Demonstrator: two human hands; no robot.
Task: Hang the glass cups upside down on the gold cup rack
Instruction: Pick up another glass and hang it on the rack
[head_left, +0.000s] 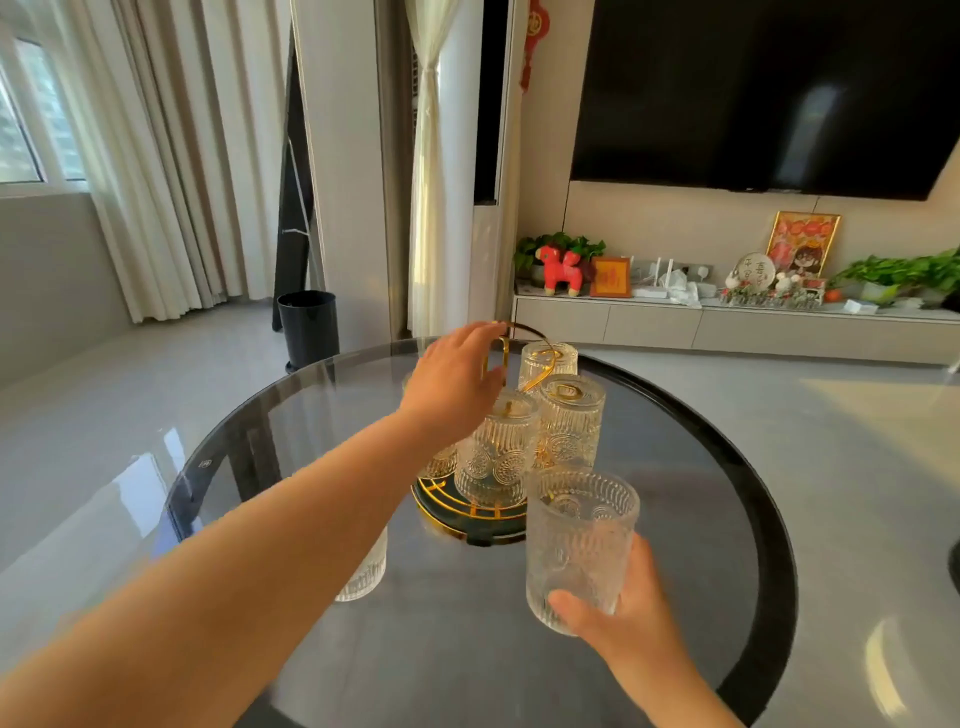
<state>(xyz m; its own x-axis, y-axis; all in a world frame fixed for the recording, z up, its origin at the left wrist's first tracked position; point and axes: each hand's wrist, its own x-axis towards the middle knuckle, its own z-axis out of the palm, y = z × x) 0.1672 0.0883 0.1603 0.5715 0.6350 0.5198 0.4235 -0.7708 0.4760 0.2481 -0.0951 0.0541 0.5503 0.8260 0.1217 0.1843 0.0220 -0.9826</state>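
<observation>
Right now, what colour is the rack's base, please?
Dark rack base with gold wires, head view.

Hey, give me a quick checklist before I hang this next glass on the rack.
1. Right hand has a firm hold on the held cup: ok.
2. Held cup turned upside down: not ok, its mouth faces up.
3. Left hand steadies the gold cup rack at its top handle: ok.
4. A free peg on the rack: cannot tell, the arm and hung cups hide it.
5. Spare cup on the table, under the left arm, clear of the path: ok.
</observation>
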